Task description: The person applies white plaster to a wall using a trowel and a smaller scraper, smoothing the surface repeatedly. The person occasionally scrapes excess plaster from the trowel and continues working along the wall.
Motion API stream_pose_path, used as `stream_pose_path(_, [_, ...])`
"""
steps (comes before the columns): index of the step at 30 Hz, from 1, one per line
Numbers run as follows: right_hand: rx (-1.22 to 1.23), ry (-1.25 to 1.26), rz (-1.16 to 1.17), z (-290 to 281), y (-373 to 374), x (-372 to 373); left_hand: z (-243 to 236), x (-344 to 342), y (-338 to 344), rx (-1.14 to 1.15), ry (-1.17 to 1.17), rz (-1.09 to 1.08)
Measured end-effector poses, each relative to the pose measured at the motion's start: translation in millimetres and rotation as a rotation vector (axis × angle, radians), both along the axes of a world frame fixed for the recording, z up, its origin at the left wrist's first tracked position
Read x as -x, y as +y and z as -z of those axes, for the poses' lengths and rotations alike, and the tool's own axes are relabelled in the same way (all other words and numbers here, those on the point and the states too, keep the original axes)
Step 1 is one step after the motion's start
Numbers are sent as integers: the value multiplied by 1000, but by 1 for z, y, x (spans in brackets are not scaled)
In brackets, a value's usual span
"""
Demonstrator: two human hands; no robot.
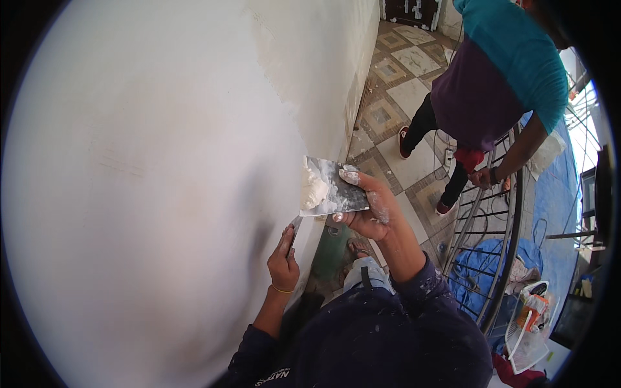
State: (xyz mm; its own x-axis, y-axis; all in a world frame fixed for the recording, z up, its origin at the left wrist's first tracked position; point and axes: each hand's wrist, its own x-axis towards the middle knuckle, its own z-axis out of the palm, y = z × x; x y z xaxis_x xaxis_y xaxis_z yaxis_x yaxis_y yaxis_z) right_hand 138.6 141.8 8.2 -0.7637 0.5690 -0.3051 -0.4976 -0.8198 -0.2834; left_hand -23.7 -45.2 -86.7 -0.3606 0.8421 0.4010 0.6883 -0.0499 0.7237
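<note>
My right hand [370, 210], spotted with white putty, grips a flat rectangular metal plate [349, 194] by its right edge, thumb on top. A thick dab of off-white putty [315, 189] sits on the plate's left part. Just below the plate's lower left corner, my left hand [282, 266] is closed around a putty knife [295, 224]. The knife's thin blade points up toward that corner; whether they touch I cannot tell. Both hands are close to the white wall [162, 168] on my left, which has a rougher, greyish patch toward its upper right.
To my right, a person [485, 84] in a teal and purple shirt stands by a metal railing [482, 223], a hand near its top. Patterned tiles [407, 97] cover the floor. Beyond the railing are blue tarpaulin [479, 268] and a white basket [527, 333].
</note>
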Motion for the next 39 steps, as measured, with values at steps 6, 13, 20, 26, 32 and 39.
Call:
stream_pose_path(6, [-901,-748,495,39,78,88,45,-30,-48,324,-128,-325])
stream_pose_path(13, [-1226,-1128,562,56,72,177,51,-39,-54,269,-139,-471])
stream_pose_path(20, [-1225,-878,247,76,33,118,54,-42,-47,349,-209,-441])
stream_pose_path(26, [-1265,-829,606,-9,111,134,58,-46,-39,381,-248,-386])
stream_pose_path(32, [-1413,-1115,712,-86,106,182,62,-48,-38,387,-201,-369])
stream_pose_path(39, [-1771,-621,352,-27,31,102,27,-42,-6,167,-1365,-462])
